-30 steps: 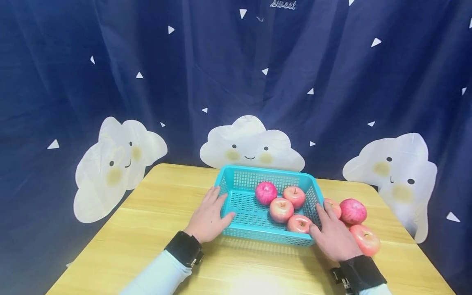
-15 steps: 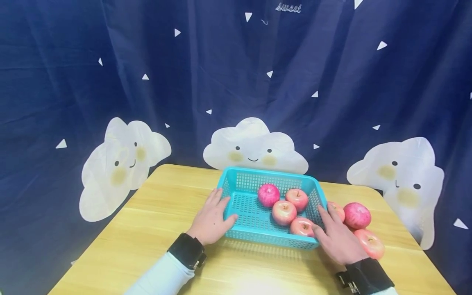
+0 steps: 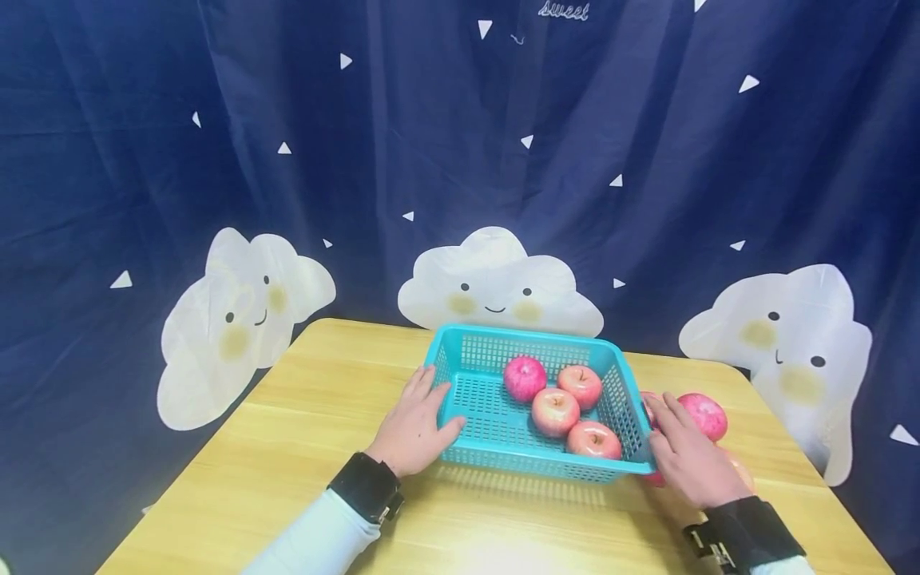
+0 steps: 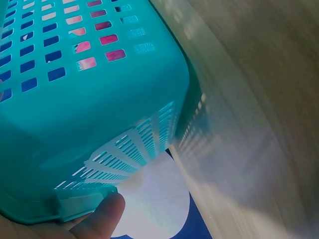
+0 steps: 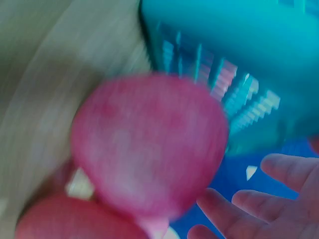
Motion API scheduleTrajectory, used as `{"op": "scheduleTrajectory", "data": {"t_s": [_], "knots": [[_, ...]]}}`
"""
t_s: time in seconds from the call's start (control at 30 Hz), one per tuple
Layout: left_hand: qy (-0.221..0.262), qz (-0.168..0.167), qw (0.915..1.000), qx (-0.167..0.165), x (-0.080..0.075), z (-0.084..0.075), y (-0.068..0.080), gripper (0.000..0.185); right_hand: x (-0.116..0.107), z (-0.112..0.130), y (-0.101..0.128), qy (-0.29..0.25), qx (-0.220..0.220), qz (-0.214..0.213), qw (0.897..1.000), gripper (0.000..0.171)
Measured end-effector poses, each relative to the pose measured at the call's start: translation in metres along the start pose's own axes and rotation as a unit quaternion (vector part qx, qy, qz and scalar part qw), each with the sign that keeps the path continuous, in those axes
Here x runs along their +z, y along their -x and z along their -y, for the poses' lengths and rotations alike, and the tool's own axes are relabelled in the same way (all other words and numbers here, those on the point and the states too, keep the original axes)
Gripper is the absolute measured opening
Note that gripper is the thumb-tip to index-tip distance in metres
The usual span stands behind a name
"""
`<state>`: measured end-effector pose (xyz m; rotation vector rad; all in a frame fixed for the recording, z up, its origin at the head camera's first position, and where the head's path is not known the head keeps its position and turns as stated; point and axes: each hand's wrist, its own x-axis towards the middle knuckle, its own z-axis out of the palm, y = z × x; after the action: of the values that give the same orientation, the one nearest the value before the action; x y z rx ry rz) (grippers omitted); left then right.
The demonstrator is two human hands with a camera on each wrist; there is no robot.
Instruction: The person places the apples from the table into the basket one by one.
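Observation:
A teal mesh basket (image 3: pixel 517 331) sits mid-table and holds several pink-red apples (image 3: pixel 553 410). My left hand (image 3: pixel 415 427) rests flat against the basket's left wall, fingers straight. In the left wrist view a fingertip (image 4: pixel 102 219) touches the basket (image 4: pixel 99 99) at its rim. My right hand (image 3: pixel 688 455) lies just right of the basket with its fingers spread, over loose apples on the table. One loose apple (image 3: pixel 707 415) shows beyond the fingers; others are mostly hidden under the hand. The right wrist view shows a blurred apple (image 5: pixel 149 144) beside the basket (image 5: pixel 239 40), with spread fingers (image 5: pixel 294 174) around nothing.
The wooden table (image 3: pixel 302 447) has rounded corners, with its right edge close behind the loose apples. A dark blue curtain (image 3: pixel 359 160) with white cloud figures hangs right behind the table.
My right hand has left the basket's right wall and moved right, over the loose apples. My left hand stays on the basket's left side.

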<state>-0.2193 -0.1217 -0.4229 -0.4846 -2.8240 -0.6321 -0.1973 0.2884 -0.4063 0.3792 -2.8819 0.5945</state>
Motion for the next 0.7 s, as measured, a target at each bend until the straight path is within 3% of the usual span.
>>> {"op": "scheduleTrajectory", "data": {"t_s": [0.13,0.37,0.53,0.7], "knots": [[0.001,0.001,1.0000,0.001,-0.002,-0.001,0.000,0.070,-0.008,-0.017,0.001,0.023,0.024,0.023,0.999,0.055],[-0.002,-0.002,1.0000,-0.001,-0.001,0.000,0.000,0.070,-0.005,-0.027,0.001,0.068,0.001,0.035,0.997,0.072],[0.000,-0.006,1.0000,-0.002,0.001,0.001,-0.001,0.069,0.002,-0.026,0.000,0.067,-0.010,0.039,0.997,0.084],[0.007,-0.008,0.9999,-0.005,0.002,0.001,-0.001,0.067,0.006,-0.023,0.000,0.056,-0.011,0.048,0.997,0.073]]}}
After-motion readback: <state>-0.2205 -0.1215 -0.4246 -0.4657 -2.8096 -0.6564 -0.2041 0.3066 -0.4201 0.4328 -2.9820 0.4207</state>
